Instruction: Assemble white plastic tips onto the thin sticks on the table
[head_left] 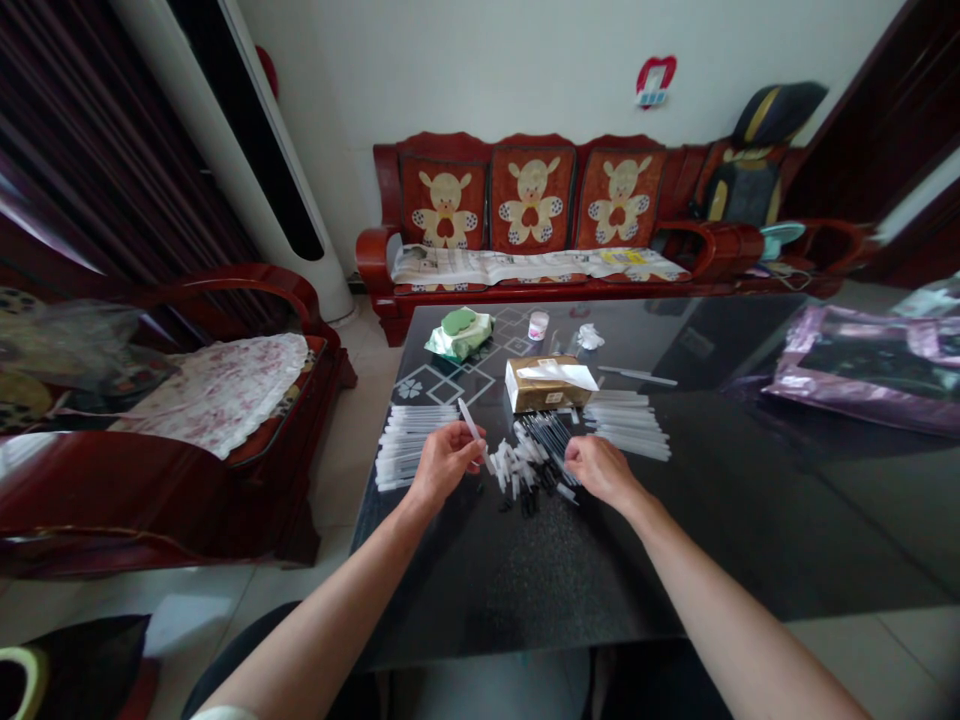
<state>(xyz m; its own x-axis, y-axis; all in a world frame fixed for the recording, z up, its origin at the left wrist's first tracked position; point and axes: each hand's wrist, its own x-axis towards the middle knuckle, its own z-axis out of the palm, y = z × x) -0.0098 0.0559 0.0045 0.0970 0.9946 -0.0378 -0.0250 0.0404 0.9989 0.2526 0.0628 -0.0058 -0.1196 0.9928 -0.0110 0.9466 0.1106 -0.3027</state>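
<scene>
My left hand (448, 462) is closed on a white translucent pen barrel (472, 422), which tilts up and to the left. To its left lies a row of similar pen barrels (409, 445). My right hand (602, 468) is at the near right end of a bundle of thin dark pen refills (549, 437); its fingers are bent together, and what they pinch is hidden. Between the hands are a heap of white pen caps (517, 462) and several small black pieces (529, 500). Another row of white barrels (628, 424) lies beyond my right hand.
On the dark glossy table (540, 590) stand a tissue box (551, 388), a green wipes pack (460, 335), a small white cup (538, 325) and a crumpled tissue (589, 337). A purple-edged clear bag (862, 370) lies at the right. A wooden sofa (386, 190) stands behind.
</scene>
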